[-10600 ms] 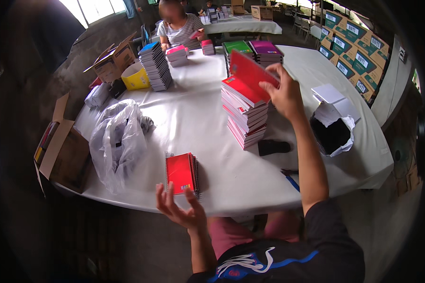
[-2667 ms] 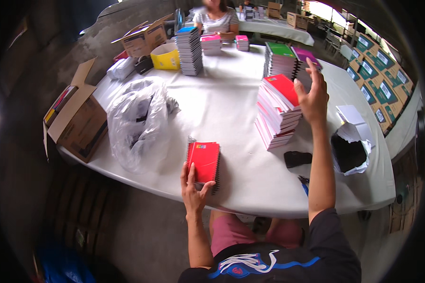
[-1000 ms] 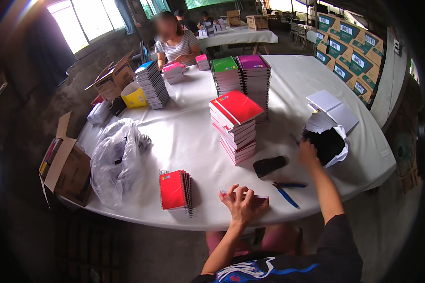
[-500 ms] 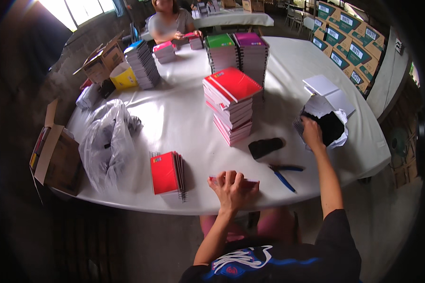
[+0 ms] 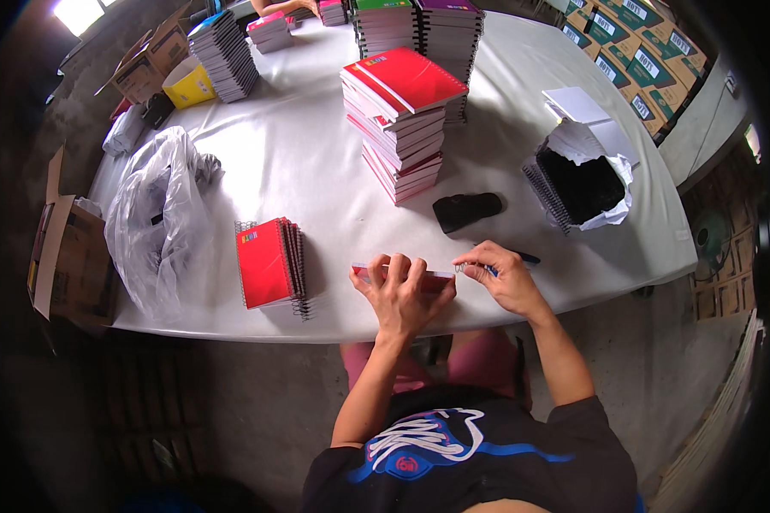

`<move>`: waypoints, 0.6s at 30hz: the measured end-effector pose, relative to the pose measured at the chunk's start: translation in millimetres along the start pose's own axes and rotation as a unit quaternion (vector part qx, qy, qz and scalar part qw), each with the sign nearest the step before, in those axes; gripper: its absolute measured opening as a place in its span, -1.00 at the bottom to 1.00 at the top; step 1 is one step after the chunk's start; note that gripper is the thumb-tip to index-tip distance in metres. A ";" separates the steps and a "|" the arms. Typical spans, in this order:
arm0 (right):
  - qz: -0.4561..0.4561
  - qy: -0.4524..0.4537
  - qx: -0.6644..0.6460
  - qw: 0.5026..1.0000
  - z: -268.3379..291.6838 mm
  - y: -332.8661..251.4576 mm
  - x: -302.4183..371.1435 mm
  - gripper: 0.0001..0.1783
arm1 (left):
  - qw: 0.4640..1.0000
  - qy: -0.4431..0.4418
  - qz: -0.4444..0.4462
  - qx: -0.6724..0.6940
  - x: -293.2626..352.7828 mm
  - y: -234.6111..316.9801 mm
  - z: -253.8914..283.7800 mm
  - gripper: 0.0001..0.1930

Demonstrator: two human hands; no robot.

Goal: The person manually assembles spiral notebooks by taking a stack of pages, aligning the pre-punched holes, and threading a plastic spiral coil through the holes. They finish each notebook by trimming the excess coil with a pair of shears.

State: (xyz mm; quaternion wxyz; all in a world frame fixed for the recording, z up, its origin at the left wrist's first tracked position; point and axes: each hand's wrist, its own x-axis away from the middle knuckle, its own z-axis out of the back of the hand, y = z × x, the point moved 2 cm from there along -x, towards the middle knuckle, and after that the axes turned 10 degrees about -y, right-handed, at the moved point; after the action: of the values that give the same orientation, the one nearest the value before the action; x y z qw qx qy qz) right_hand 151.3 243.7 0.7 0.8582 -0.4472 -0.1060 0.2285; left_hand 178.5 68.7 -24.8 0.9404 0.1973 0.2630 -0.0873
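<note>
My left hand (image 5: pixel 397 295) grips a small red notebook (image 5: pixel 441 285) from above near the table's front edge, fingers over its far side and thumb on the near side. In my right hand (image 5: pixel 512 278), thumb and fingertips pinch a thin wire coil (image 5: pixel 460 268) at the notebook's right end. Whether the coil has entered the notebook's holes I cannot tell. Just behind my right hand lie pliers, mostly hidden, with a blue handle (image 5: pixel 529 257) showing. To the left rests a short pile of spiral-bound red notebooks (image 5: pixel 265 263).
Ahead stands a tall stack of red-covered books (image 5: pixel 406 81). A black pouch-like thing (image 5: pixel 468 210) lies before it. At right is a torn paper package (image 5: pixel 618 209) of dark coils (image 5: pixel 577 179). A plastic bag (image 5: pixel 158 227) and cardboard box (image 5: pixel 81 256) are at left.
My right hand has left the paper package and come to the notebook's right end, now holding a coil. My left hand keeps its hold. The view has tilted downward.
</note>
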 end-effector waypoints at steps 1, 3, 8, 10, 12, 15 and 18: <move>0.027 0.022 -0.014 0.999 -0.8 0.6 -0.6 -0.80 | 1.000 0.002 0.000 -0.001 -0.3 0.8 0.3 -0.58; 0.052 0.024 -0.003 0.998 -2.7 -5.6 -4.8 -0.80 | 1.000 -0.003 0.004 -0.001 -0.9 -0.7 0.6 -0.58; 0.078 0.029 0.004 0.997 -2.5 -15.3 -9.7 -0.80 | 1.000 -0.006 0.010 -0.003 0.6 -3.5 -0.1 -0.57; 0.088 0.050 -0.011 0.995 -0.4 -13.7 -9.4 -0.79 | 1.000 -0.002 0.011 0.001 1.1 -2.8 -0.4 -0.57; 0.094 0.015 -0.015 0.995 0.4 -13.6 -8.4 -0.79 | 1.000 -0.011 0.012 0.005 1.3 -2.3 1.2 -0.56; 0.077 -0.059 -0.056 0.994 3.7 -12.2 -7.8 -0.76 | 0.999 -0.029 0.021 0.003 2.2 -4.2 0.8 -0.57; -0.065 -0.150 -0.125 0.978 7.1 -12.0 -10.2 -0.71 | 0.999 -0.039 0.025 -0.010 0.4 -3.8 1.4 -0.56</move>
State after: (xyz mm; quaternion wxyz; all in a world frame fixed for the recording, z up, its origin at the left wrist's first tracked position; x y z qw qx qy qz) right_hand 143.2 237.9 14.8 0.7827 -0.5040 -0.2905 0.2215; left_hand 178.5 64.7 -25.1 0.9538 0.1909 0.2216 -0.0685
